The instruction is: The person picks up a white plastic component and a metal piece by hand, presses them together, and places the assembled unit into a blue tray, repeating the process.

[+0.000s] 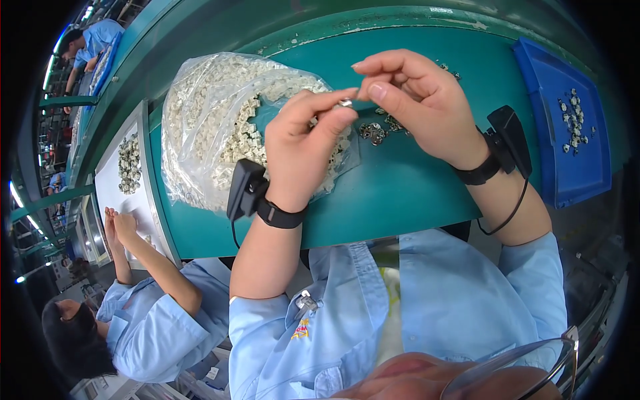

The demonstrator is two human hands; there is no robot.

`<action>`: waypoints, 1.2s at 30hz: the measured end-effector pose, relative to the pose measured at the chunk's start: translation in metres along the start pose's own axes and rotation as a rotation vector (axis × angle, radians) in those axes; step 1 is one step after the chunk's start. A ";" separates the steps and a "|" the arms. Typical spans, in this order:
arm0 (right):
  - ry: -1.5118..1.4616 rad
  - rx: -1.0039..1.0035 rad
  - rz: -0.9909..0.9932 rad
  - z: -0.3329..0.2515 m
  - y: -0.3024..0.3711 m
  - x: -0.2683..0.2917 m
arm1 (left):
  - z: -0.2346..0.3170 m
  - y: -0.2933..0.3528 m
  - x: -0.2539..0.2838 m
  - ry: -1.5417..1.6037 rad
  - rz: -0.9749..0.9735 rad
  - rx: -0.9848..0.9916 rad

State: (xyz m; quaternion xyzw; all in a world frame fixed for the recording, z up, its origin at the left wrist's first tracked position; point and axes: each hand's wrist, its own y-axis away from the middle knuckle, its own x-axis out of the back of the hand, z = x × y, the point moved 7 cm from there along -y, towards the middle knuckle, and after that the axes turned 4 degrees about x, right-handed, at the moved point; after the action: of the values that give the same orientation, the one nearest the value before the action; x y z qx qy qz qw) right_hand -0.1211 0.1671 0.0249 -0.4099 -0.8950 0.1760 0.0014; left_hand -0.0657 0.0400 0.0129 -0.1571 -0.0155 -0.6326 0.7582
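My left hand [303, 137] pinches a small whitish-silver block-like part [345, 103] between thumb and forefinger. Close against its fingertips is my right hand [427, 107], the thumb and a finger drawn together while another finger stretches out above. Whatever lies between those right fingertips is too small to make out. On the green tabletop [413, 190] below, a little cluster of dark silvery metal parts [373, 133] lies under the hands. A large clear plastic bag [200, 127] full of whitish block-like parts spreads open beside and behind my left hand.
At the right stands a blue tray [557, 177] with scattered metal parts [572, 123]. More small parts [448, 67] lie beyond my right hand. To the left, a co-worker [160, 320] handles something at a white work surface [113, 177] bearing a pile of metal parts [129, 163].
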 end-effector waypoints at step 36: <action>0.424 0.316 -0.124 -0.021 -0.001 -0.005 | -0.015 -0.001 -0.008 0.868 -0.118 0.248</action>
State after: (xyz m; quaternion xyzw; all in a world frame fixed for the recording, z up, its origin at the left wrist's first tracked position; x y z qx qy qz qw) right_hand -0.1153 0.1691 0.0453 -0.3769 -0.8594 0.2235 0.2634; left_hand -0.0712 0.0435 -0.0024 0.2155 0.2191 -0.6754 0.6704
